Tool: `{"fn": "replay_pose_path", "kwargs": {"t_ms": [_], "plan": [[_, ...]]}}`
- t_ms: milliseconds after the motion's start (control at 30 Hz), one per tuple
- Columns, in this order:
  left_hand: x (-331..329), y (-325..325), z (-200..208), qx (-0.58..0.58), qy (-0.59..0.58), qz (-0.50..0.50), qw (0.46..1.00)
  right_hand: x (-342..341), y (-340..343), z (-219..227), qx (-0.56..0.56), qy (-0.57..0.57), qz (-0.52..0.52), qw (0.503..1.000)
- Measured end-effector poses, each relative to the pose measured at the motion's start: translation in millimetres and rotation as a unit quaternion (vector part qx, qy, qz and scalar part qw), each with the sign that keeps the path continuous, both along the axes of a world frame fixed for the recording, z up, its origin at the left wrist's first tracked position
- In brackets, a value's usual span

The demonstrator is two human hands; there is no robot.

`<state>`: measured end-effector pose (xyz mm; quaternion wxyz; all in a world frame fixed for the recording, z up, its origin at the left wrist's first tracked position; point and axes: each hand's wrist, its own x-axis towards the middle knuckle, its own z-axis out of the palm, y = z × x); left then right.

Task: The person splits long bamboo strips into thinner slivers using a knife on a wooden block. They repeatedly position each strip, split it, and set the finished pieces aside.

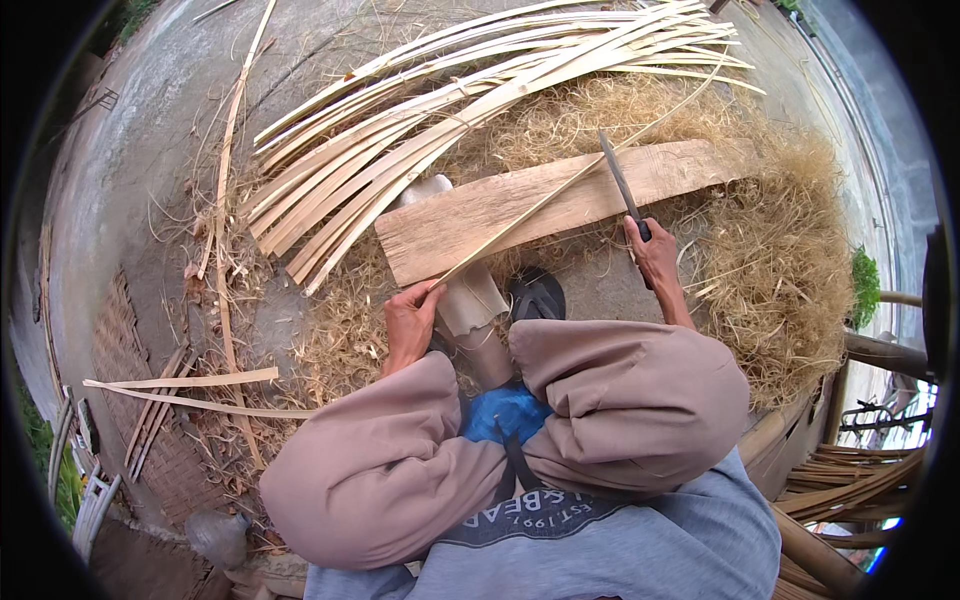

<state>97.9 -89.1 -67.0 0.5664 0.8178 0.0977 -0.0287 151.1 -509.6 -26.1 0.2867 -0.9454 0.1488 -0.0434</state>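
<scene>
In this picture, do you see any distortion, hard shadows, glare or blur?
Head view throughout: fisheye distortion, with black corners; soft daylight, no hard shadow on the plank; knife, left hand and right hand fairly sharp; overexposed brightness toward the right edge.

The thin strip (pixel 560 191) is pale straw-coloured against the tan plank (pixel 480 218) with its brown grain streaks. I see a dull grey, black-handled knife (pixel 622 182), creamy slats (pixel 500 97), golden-brown shavings (pixel 780 290), dusty mauve-brown trousers (pixel 630 405), a blue-grey shirt (pixel 690 535) with a dark, pale-lettered print (pixel 530 515), a vivid blue bundle (pixel 503 412), and a brown mat (pixel 185 475) patterned by its weave.
</scene>
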Motion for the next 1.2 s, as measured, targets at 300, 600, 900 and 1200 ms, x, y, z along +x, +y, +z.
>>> {"fn": "replay_pose_path", "kwargs": {"t_ms": [300,600,900,1200], "plan": [[-7,6,1,0.099,-0.095,-0.022,0.990,-55,130,16,0.017,0.099,0.291,0.951],[9,-2,17,0.009,0.055,-0.081,0.995,14,-9,-10,0.011,-0.018,-0.046,0.999],[-52,86,26,0.035,0.136,-0.015,0.990,-12,6,-14,0.006,0.024,0.066,0.998],[-76,119,12,-0.069,0.193,0.006,0.979,-17,-1,-23,-0.033,-0.037,0.179,0.983]]}}
